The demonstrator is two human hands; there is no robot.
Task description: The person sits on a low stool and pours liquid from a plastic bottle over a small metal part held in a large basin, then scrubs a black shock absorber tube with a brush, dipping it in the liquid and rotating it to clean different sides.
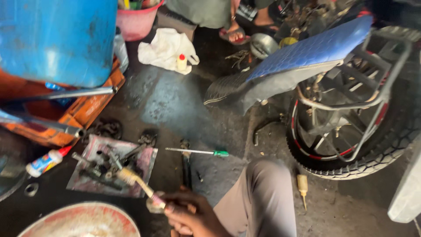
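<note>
Open oily floor [175, 105] at 12 o'clock of the hand [193, 215]. Screwdriver [199, 152] just ahead at 12. Tray of metal parts [109, 169] at 10. Knee [263, 197] blocks 3; motorcycle wheel [351, 145] beyond at 2. Basin rim [79, 219] at 9.

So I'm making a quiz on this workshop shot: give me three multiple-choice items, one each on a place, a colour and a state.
1. Where does the screwdriver lie?
A on the floor
B on the seat
C in the bucket

2. What colour is the seat?
A red
B blue
C green

3. What does the hand hold?
A nothing
B a brush
C a bottle

Key: A, it lies flat on the dark floor; B, the quilted seat is blue; B, fingers grip the brush handle. Which hand it is cannot be told.
</note>
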